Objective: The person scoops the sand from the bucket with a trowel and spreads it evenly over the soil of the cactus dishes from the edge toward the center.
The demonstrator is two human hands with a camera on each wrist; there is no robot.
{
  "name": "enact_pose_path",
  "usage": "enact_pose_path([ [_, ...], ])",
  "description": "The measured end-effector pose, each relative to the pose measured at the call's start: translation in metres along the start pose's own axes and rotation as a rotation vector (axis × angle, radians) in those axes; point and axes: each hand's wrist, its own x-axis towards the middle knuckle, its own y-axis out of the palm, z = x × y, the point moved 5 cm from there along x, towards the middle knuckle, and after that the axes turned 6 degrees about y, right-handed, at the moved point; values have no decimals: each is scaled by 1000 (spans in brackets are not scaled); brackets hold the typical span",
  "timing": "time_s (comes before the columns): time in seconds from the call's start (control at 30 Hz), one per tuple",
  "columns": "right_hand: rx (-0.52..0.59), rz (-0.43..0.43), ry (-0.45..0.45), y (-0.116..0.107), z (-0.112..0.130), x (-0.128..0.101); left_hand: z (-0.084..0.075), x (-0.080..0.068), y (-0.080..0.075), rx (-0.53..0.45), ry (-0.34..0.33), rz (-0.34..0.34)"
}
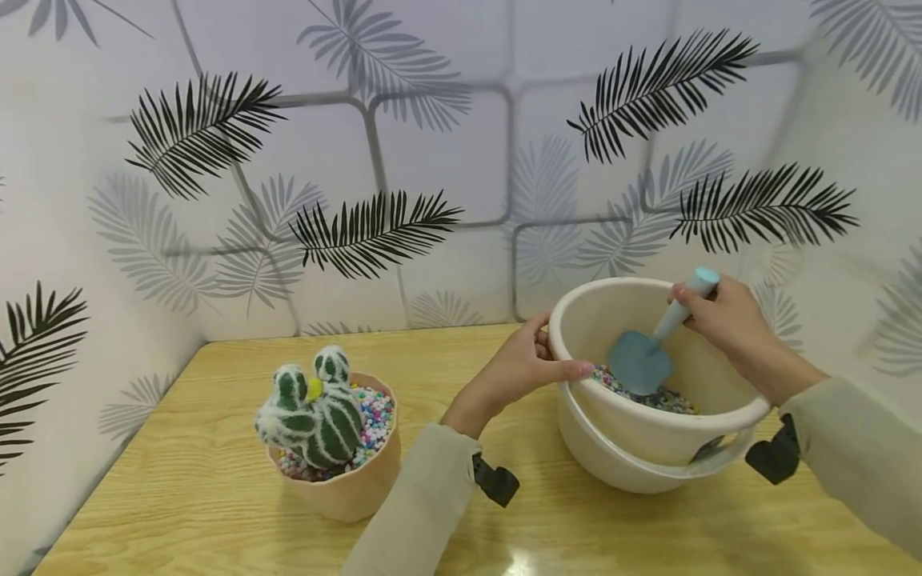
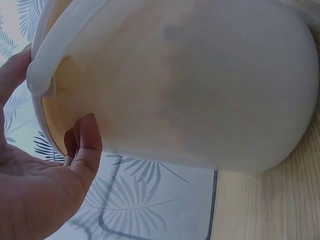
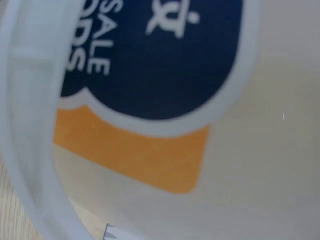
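Note:
A cream plastic bucket (image 1: 627, 420) stands at the right of the table in the head view, tilted a little. My left hand (image 1: 507, 372) grips its left rim, thumb over the edge and fingers curled beneath, as the left wrist view also shows beside the bucket wall (image 2: 215, 95). Inside, my right hand (image 1: 727, 320) holds a small light-blue shovel (image 1: 641, 364) by its handle. The blade points down into multicoloured pebbles (image 1: 677, 402) at the bottom. In the right wrist view only the bucket's printed label (image 3: 160, 60) and white carrying handle (image 3: 30, 100) show; that hand is hidden.
To the left of my left arm, a peach pot (image 1: 353, 488) holds a green cactus (image 1: 324, 424) with white fuzzy ribs and a yellow ball, set in colourful pebbles. A leaf-patterned wall (image 1: 461, 264) runs along the back edge of the wooden table (image 1: 187, 464).

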Motion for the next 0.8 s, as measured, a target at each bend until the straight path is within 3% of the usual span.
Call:
enact_pose_path([
  [0.23, -8, 70, -4, 2, -2, 4, -1, 0, 0, -32, -2, -8],
  [0.53, -18, 223, -3, 13, 0, 5, 1, -1, 0, -29, -7, -23],
  [0.8, 29, 270, -10, 18, 2, 8, 0, 1, 1, -35, 33, -11],
])
